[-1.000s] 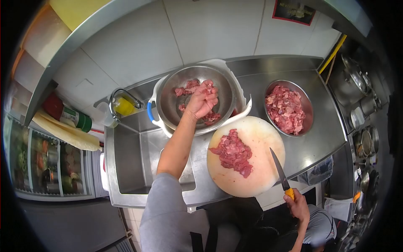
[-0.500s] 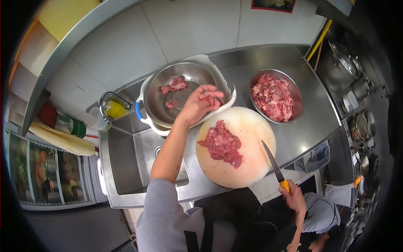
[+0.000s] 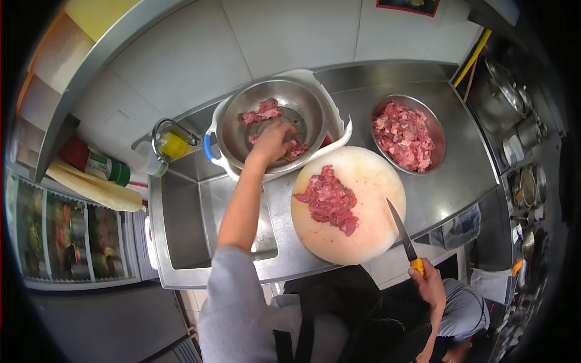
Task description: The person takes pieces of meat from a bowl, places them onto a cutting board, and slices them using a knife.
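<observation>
My left hand (image 3: 273, 143) reaches down inside a wide steel bowl (image 3: 233, 124), its fingers bent and apart just above the bottom, with their tips partly hidden. Pieces of raw meat (image 3: 266, 111) lie in that bowl, one of them beside my thumb. In my right hand (image 3: 428, 283) is a knife (image 3: 402, 233) with a yellow handle, the blade pointing up and left over the edge of a round white cutting board (image 3: 378, 181). A pile of cut red meat (image 3: 330, 199) rests on the board's left half.
A second steel bowl (image 3: 437, 115), full of meat chunks, stands right of the board. The sink basin (image 3: 187, 224) is at left, with a faucet (image 3: 158, 142) behind it. Below right, another person (image 3: 463, 311) is close to the counter. Pots (image 3: 514, 115) stand at far right.
My left hand has gone from above the bowl's near rim down into the bowl. A meat piece now shows beside it. The knife stays in my right hand. The view has shifted slightly.
</observation>
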Demonstrator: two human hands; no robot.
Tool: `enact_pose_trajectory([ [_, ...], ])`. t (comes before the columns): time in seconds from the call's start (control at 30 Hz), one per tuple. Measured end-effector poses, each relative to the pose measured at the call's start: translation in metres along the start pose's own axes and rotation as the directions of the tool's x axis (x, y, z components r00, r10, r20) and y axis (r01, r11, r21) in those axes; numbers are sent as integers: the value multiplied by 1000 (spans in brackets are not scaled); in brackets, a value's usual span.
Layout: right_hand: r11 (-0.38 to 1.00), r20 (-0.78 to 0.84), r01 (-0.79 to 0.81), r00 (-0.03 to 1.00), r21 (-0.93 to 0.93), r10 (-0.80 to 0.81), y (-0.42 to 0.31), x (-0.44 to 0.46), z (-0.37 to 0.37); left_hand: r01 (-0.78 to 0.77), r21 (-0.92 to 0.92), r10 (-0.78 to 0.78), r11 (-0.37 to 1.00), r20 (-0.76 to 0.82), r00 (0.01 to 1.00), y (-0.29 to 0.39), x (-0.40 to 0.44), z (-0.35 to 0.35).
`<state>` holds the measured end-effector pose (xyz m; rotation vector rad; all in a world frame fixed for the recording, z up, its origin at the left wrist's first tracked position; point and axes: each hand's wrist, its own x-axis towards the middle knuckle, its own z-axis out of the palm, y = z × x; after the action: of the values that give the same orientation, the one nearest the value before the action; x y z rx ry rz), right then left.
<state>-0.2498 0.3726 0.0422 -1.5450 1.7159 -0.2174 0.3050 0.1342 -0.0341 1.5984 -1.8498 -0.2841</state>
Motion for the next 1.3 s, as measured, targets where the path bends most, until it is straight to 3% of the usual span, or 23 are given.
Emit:
enact_pose_trajectory([
  [0.07,1000,4,20,1000,-19,-20,-1,0,3,-91,5,82,996,400,913,-43,5,24],
  [0.1,999,4,26,1000,-20,-25,-1,3,4,-91,7,81,996,396,915,-52,10,30],
  [0.17,999,22,34,999,-3,-34,4,2,10,-254,146,175,956,409,896,-61,13,48],
  [0.23,1000,45,15,999,-18,-14,-1,0,11,-233,149,145,961,447,883,-78,19,51],
  [0.3,1000,43,4,999,-19,-3,-4,5,12,80,-288,24,954,340,940,-88,29,49],
  [0.33,999,23,29,999,-19,-29,-3,5,12,78,-289,27,954,343,939,-82,32,40],
  [0.4,999,4,46,999,-17,-46,-5,5,14,421,-563,-219,711,392,894,-73,36,16],
  [0.43,1000,12,19,1000,-20,-19,-9,6,12,426,-562,-220,709,399,890,-74,37,9],
  [0.5,1000,21,-8,1000,-27,9,-12,6,11,374,-410,-239,832,343,908,-84,47,-1],
  [0.57,999,33,-11,999,-45,13,-14,10,13,346,-446,-204,825,335,920,-98,48,2],
  [0.63,998,32,17,999,-54,-15,-7,16,17,428,-651,-287,627,319,903,-102,47,4],
  [0.67,997,30,43,999,-61,-41,-4,17,19,429,-651,-287,626,319,903,-105,47,1],
  [0.7,997,30,42,999,-61,-40,-9,18,18,350,-368,-283,862,224,932,-109,45,-4],
  [0.73,998,45,12,999,-56,-10,-17,18,16,247,-21,-242,969,140,960,-112,44,-9],
  [0.77,998,59,-18,998,-52,21,-22,18,15,248,-23,-242,969,141,960,-115,43,-11],
  [0.83,998,49,-29,998,-58,31,-24,19,16,283,194,-300,939,66,952,-115,44,-13],
  [0.97,998,52,-28,998,-54,31,-29,20,16,259,129,-277,957,146,950,-96,37,-7],
  [1.0,998,54,-31,998,-55,34,-27,20,17,31,-12,-27,999,232,972,-96,33,4],
  [1.03,997,47,-4,999,-71,8,-23,22,18,-190,-169,232,967,277,932,-96,29,13],
  [1.07,996,41,22,999,-87,-19,-21,23,19,-190,-171,232,967,277,932,-95,24,22],
  [1.13,996,55,1,998,-84,3,-32,23,18,-301,68,227,951,509,830,-94,14,36],
  [1.27,998,62,-12,998,-61,16,-31,24,21,-186,108,104,977,517,850,-102,25,32],
  [1.3,998,59,-13,998,-58,16,-29,24,21,158,-174,-41,972,536,843,-98,29,18],
])
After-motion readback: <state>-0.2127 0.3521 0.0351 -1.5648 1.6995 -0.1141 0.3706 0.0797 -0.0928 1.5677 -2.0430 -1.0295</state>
